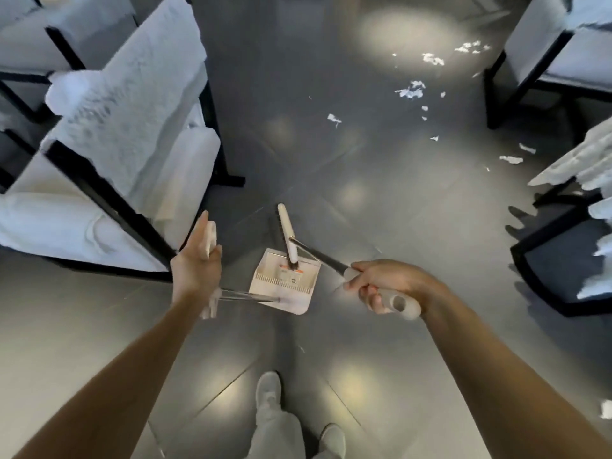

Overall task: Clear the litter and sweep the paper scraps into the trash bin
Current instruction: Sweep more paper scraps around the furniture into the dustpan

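Count: one broom [286, 233]; one dustpan [284, 283]; two hands: left hand [195, 270], right hand [387, 283]. Paper scraps [410, 91]: over a dozen, exact number unclear.

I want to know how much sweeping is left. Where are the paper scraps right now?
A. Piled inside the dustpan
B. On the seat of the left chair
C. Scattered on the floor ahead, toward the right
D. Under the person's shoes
C: the paper scraps lie strewn over the dark floor ahead on the right, apart from the dustpan and the broom gripped by the right hand.
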Demonstrator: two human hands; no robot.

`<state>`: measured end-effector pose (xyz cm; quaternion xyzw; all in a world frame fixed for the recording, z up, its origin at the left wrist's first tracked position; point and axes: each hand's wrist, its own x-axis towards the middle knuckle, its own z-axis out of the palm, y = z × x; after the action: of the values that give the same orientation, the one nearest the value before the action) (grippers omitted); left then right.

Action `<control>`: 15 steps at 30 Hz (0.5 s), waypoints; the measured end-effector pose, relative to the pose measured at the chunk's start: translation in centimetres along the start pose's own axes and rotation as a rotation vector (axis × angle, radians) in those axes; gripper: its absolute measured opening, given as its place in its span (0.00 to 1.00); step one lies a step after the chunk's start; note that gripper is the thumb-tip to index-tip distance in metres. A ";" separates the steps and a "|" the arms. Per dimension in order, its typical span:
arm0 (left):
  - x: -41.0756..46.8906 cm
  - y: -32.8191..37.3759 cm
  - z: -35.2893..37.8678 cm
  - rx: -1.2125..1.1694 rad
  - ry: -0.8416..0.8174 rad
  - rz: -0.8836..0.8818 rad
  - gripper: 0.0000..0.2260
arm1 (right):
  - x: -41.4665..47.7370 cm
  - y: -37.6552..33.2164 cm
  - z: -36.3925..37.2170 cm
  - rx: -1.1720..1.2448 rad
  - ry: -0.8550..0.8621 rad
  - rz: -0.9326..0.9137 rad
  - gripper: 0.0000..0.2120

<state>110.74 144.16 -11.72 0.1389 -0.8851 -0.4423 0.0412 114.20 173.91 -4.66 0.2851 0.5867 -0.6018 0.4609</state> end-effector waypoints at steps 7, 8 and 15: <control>14.7 8.9 10.2 0.003 -0.072 0.066 0.27 | 6.1 -13.5 -9.5 0.155 0.054 -0.121 0.08; 17.1 10.1 11.6 -0.012 -0.093 0.069 0.28 | 7.1 -15.8 -10.7 0.167 0.063 -0.133 0.09; 36.2 18.8 19.7 -0.041 -0.173 0.056 0.28 | 11.5 -33.5 -21.1 0.434 0.068 -0.094 0.08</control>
<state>68.29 159.83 -10.50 0.0745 -0.8796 -0.4693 -0.0201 75.48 188.05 -3.17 0.3702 0.4711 -0.7248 0.3400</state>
